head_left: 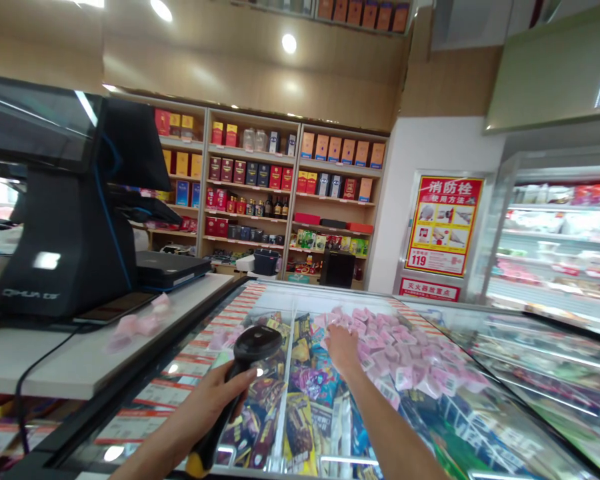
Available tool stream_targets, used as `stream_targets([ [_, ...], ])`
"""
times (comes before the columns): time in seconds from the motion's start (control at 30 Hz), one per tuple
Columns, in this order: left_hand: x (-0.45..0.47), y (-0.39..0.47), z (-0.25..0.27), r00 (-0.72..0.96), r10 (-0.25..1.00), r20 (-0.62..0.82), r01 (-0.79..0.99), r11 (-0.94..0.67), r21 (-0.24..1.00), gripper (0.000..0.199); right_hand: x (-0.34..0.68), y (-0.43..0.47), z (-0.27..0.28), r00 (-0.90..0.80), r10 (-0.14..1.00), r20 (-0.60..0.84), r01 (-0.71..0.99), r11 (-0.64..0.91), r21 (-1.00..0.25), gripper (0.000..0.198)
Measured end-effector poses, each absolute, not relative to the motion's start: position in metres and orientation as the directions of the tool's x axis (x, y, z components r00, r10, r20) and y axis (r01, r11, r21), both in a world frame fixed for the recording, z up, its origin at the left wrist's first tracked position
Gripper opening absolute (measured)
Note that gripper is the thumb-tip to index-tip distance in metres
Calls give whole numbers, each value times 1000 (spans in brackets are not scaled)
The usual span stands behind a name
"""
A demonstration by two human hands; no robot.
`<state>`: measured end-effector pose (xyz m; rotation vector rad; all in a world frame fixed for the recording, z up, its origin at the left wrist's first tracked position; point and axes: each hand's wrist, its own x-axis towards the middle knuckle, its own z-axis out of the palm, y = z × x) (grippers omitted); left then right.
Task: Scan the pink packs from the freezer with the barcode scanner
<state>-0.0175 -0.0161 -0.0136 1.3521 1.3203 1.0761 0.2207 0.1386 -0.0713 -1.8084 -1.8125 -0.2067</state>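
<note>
My left hand (215,400) is wrapped round the handle of a black barcode scanner (258,343), its head tilted up above the glass lid. My right hand (343,345) reaches forward to the left edge of a spread of small pink packets (400,343), several with white barcode labels. Its fingers are curled down at a pink packet (325,325), though the fingertips are partly hidden. Beneath the glass of a chest freezer (279,427), wrapped ice creams (299,427) show in yellow, purple and blue.
On the white counter (75,360) at left stand a black checkout terminal (65,233) and a few loose pink packets (140,325). A dark cable (45,367) hangs over the counter edge. Shelves of boxed goods (250,173) line the back wall; a refrigerated display (560,247) is at right.
</note>
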Motion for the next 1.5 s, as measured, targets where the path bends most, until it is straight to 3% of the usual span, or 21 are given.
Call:
stream_targets([
  [0.1,-19,-19,-11,73,997,-32,189,18,982,36,211,143,-69,168,811,560,711,294,-639,26],
  [0.17,-19,-20,-9,99,995,-29,191,9,982,35,203,147,-69,267,863,428,315,341,-886,29],
  [0.2,-18,-21,-8,108,994,-25,193,3,981,35,199,148,-69,275,905,324,79,314,-946,29],
  [0.27,-16,-22,-7,117,993,-19,191,-4,982,36,192,150,-71,213,967,142,-322,207,-924,26],
  [0.33,-14,-23,-6,127,992,-24,174,2,985,36,187,150,-72,136,989,53,-542,119,-832,21],
  [0.5,-14,-22,-5,130,991,3,213,-31,976,37,183,145,-73,76,997,-18,-670,38,-741,12],
  [0.67,-20,-18,-8,70,997,-15,226,-1,974,38,182,145,-77,69,998,5,-650,49,-758,14],
  [0.77,-25,-16,-10,28,1000,12,226,-18,974,39,179,149,-84,120,992,47,-537,104,-837,22],
  [0.83,-30,-15,-10,11,1000,27,216,-29,976,39,175,153,-90,183,977,108,-353,168,-920,28],
  [0.93,-38,-12,-8,-13,1000,27,194,-24,981,39,163,159,-98,233,936,264,70,255,-964,30],
  [1.03,-46,-7,-10,-48,998,47,211,-36,977,39,144,159,-102,192,909,370,455,252,-854,29],
  [1.13,-52,-2,-16,-96,992,85,236,-60,970,39,119,153,-100,142,908,395,656,212,-725,30],
  [1.23,-58,-3,-20,-127,989,75,201,-49,978,37,94,146,-95,103,907,409,717,217,-663,32],
  [1.5,-74,-10,-22,-188,980,61,199,-23,980,36,49,143,-96,-47,918,393,707,309,-637,39],
])
